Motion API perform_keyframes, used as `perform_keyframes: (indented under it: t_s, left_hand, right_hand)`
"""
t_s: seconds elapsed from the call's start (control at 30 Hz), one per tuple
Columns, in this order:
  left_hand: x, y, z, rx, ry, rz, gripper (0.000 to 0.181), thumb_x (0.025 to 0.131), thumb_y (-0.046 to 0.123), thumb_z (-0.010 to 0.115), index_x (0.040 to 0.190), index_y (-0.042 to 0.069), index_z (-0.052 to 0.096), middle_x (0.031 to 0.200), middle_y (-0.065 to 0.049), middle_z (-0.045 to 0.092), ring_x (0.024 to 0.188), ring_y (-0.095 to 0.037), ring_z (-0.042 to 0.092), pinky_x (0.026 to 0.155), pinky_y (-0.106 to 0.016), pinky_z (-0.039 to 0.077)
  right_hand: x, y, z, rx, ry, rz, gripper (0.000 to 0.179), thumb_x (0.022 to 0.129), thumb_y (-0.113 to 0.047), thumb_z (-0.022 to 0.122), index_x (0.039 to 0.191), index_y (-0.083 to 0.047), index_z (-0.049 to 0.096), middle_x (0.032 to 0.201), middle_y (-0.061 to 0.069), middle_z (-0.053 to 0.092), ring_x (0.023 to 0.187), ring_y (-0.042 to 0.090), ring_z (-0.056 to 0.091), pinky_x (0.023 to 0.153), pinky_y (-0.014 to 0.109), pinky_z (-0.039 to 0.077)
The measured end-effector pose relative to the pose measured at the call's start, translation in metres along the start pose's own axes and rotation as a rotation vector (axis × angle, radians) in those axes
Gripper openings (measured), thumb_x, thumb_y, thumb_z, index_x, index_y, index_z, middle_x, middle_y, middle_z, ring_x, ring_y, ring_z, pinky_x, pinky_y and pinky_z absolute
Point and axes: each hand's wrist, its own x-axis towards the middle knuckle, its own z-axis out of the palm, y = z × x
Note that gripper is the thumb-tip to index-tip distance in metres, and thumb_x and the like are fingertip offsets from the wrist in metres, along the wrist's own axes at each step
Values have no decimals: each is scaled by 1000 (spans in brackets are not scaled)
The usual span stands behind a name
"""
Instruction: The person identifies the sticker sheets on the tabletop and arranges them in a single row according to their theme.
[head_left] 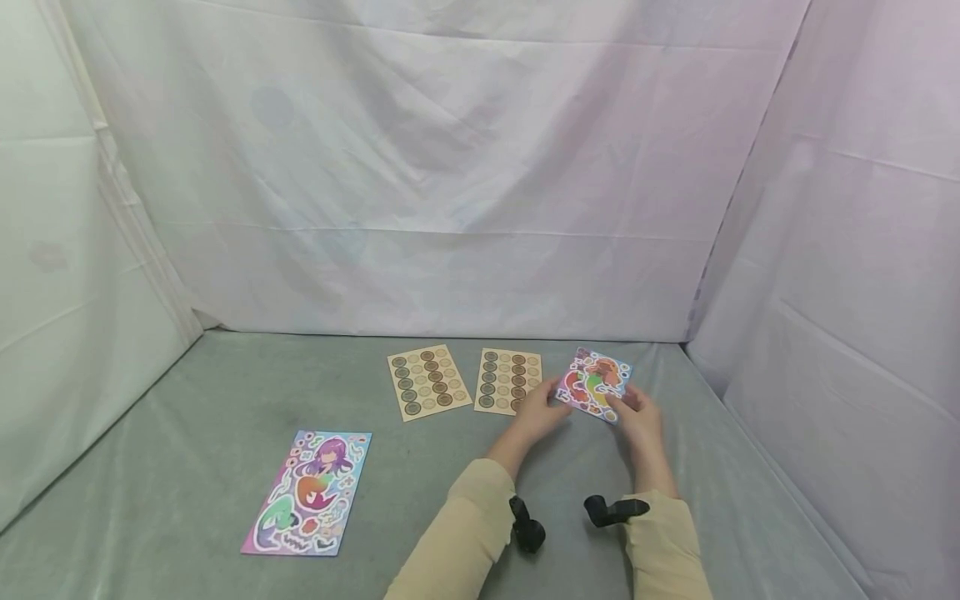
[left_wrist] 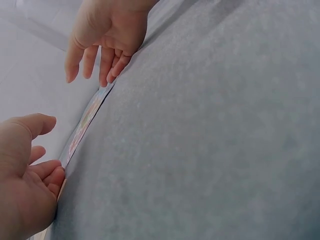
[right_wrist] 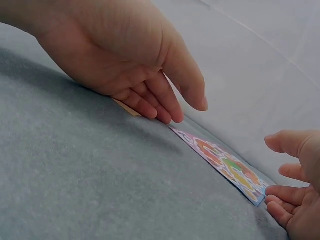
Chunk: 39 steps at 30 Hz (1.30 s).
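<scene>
A small colourful mermaid sticker sheet (head_left: 595, 385) lies on the grey cloth at the back right, slightly turned. At its left edge is my left hand (head_left: 542, 410), its fingertips touching the sheet and its thumb raised. My right hand (head_left: 640, 419) is at the opposite edge, with its fingertips at the sheet's corner. Both wrist views show the thumbs held off the sheet (right_wrist: 227, 167) and the fingers loosely bent, not pinching it. Just left of it, a tan sheet of round stickers (head_left: 506, 379) is partly covered by the left hand.
Another tan sheet of round stickers (head_left: 429, 383) lies tilted further left. A larger mermaid sticker sheet (head_left: 311, 496) lies at the front left. White cloth walls (head_left: 465, 208) stand behind and at both sides of the grey-covered table (head_left: 172, 467).
</scene>
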Motion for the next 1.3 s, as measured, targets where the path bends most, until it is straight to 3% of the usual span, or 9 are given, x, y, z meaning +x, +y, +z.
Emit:
perform_keyframes:
  t_s: [0.53, 0.8, 1.03, 1.3]
  left_hand:
    - [0, 4, 1, 50, -63, -11, 61, 86, 18, 66, 142, 8, 45, 141, -9, 49, 130, -27, 42, 106, -45, 34]
    - [2, 3, 2, 42, -78, -29, 63, 85, 19, 68, 142, 9, 45, 141, -8, 49, 129, -27, 44, 105, -44, 35]
    - [1, 2, 4, 15, -54, -37, 60, 86, 19, 68, 141, 8, 47, 139, -9, 50, 129, -27, 44, 104, -45, 36]
    - [0, 0, 5, -82, 3, -20, 55, 88, 17, 67, 138, 5, 49, 135, -11, 53, 127, -27, 46, 104, -45, 36]
  right_hand:
    - [-4, -1, 2, -38, 14, 21, 64, 95, -25, 56, 148, 0, 30, 145, 28, 35, 133, 42, 32, 108, 52, 27]
    - [-4, -1, 3, -31, 20, -4, 61, 94, -21, 56, 145, 3, 34, 143, 30, 36, 132, 42, 33, 108, 51, 28]
    - [-4, -2, 2, -9, 16, 8, 60, 94, -21, 56, 145, 2, 35, 143, 29, 36, 132, 41, 34, 108, 50, 27]
    - [-2, -3, 2, 39, 39, 46, 59, 93, -20, 57, 145, 0, 36, 144, 25, 37, 132, 39, 34, 108, 49, 28]
